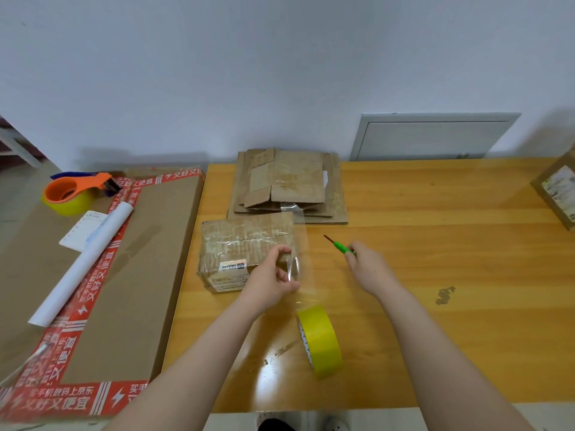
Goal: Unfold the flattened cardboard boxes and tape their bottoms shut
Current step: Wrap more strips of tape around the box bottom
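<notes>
I am in the taping step. The small box (249, 244) sits folded up at the centre of the frame on the table (435, 259). A strip of clear tape (304, 244) runs from the yellow tape roll (320, 340), lower centre, up along the box's right-hand end. The flattened boxes (289, 185) lie in a stack just behind it, upper centre, so I judge most of the task is yet to do.

My left grip (270, 281) is curled at the box's right end, forefinger above and thumb below, and pinches the clear film between them. Whether the fingertips also touch the cardboard I cannot tell, because the film glares there.

My right grip (368, 269), to the right of the box, is closed round the green-handled tool (340, 246). Its dark tip points up and left toward the strip and is apart from it.

The next move, as I read it, is to sever the strip between box and roll. For that I need the film pulled taut by the left grip. The tip must cross the tape well clear of my left fingers. After the cut, the loose end wants pressing flat onto the box before it can fold back and stick to itself.
</notes>
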